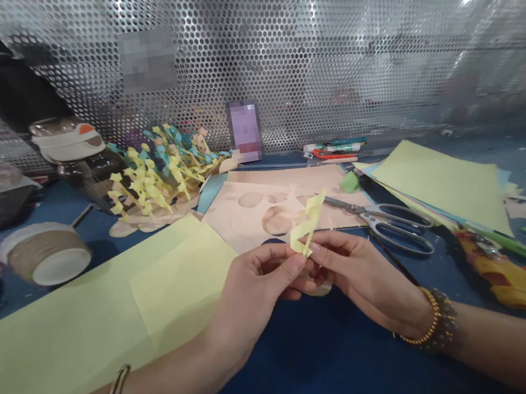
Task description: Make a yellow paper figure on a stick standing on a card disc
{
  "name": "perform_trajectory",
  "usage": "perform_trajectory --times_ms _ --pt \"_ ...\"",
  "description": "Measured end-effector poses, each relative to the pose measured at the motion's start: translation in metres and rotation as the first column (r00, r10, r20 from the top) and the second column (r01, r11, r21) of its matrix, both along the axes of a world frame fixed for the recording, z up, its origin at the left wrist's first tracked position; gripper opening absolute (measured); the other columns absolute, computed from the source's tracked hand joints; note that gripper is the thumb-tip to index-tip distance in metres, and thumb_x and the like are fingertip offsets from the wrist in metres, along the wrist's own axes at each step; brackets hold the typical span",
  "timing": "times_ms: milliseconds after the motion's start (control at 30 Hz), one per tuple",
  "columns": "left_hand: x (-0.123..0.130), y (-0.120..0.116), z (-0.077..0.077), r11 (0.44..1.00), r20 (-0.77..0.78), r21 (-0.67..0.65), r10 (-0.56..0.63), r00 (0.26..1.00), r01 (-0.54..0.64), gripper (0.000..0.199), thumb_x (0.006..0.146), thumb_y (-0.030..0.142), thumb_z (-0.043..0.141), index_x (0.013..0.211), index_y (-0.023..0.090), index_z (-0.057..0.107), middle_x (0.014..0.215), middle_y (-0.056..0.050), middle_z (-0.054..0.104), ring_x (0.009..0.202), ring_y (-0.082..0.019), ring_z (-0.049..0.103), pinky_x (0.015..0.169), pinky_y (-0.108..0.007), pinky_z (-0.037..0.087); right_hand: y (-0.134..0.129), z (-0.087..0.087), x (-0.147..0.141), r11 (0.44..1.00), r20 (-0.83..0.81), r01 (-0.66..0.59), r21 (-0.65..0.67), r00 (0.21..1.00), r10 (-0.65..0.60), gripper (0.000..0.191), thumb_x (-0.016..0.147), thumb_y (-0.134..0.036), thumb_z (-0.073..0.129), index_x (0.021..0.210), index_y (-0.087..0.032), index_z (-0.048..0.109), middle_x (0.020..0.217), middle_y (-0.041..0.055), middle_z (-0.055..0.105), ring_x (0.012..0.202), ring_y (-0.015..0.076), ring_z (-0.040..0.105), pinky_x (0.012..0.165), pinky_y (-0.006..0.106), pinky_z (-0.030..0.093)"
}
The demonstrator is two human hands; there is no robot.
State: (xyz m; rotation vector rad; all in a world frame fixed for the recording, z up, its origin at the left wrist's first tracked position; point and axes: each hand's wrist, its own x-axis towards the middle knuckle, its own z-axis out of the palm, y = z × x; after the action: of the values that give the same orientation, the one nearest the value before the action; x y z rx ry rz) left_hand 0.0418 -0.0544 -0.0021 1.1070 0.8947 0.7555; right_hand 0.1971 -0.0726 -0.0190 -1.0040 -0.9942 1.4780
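Note:
Between my two hands is a pale yellow paper strip point(312, 210), bent and folded, its free end pointing up and to the right. My left hand point(274, 273) pinches its lower end between thumb and fingers. From the other side, my right hand point(338, 255) pinches the same end, with both thumbs close together. A pale round paper piece point(323, 288) shows below my fingers, mostly hidden. Just beyond my right hand lie metal scissors point(384, 215) with their blades toward the strip. Pink paper sheets point(230, 212) with round cut-outs lie behind my hands.
Yellow sheets point(86, 302) cover the left; more paper point(442, 177) is stacked right. Paper flower stems point(152, 180) stand back left by a dark bottle point(84, 158) and a twine roll point(46, 252). A yellow glue gun point(512, 278) lies right. Pens point(335, 149) and a phone point(244, 130) are behind.

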Motion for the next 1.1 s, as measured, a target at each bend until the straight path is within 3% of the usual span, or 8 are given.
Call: perform_trajectory --times_ms 400,767,1100 --pt "0.0015 0.0005 -0.0003 0.999 -0.03 -0.018 0.036 0.999 -0.037 0.015 0.078 0.03 0.067 0.082 0.015 0.067 0.073 -0.002 0.07 0.065 -0.011 0.066 0.058 -0.018 0.046 -0.0004 -0.0001 0.0003 0.999 0.041 0.051 -0.004 0.998 -0.051 0.013 0.075 -0.034 0.072 0.079 -0.022 0.072 0.068 -0.0008 0.063 0.06 0.0112 0.05 0.057 0.026 0.04" --pt "0.0001 0.0002 -0.0029 1.0 -0.016 0.018 -0.01 1.0 0.011 0.021 0.084 0.035 0.061 0.084 0.014 0.066 0.08 -0.004 0.072 0.07 -0.01 0.066 0.061 -0.015 0.046 -0.0021 -0.0033 0.0012 0.998 0.062 0.063 0.002 0.996 -0.063 0.012 0.077 -0.034 0.07 0.079 -0.022 0.071 0.065 -0.0022 0.059 0.058 0.0105 0.046 0.057 0.026 0.037" --pt "0.0001 0.0008 -0.0065 1.0 -0.017 -0.003 0.024 1.0 -0.024 0.015 0.079 0.029 0.066 0.081 0.015 0.067 0.074 -0.001 0.07 0.067 -0.009 0.066 0.059 -0.014 0.046 -0.0007 -0.0031 0.0004 0.998 0.057 0.065 -0.002 0.996 -0.065 0.015 0.076 -0.035 0.071 0.078 -0.02 0.07 0.063 -0.0028 0.058 0.056 0.0081 0.044 0.055 0.023 0.036"
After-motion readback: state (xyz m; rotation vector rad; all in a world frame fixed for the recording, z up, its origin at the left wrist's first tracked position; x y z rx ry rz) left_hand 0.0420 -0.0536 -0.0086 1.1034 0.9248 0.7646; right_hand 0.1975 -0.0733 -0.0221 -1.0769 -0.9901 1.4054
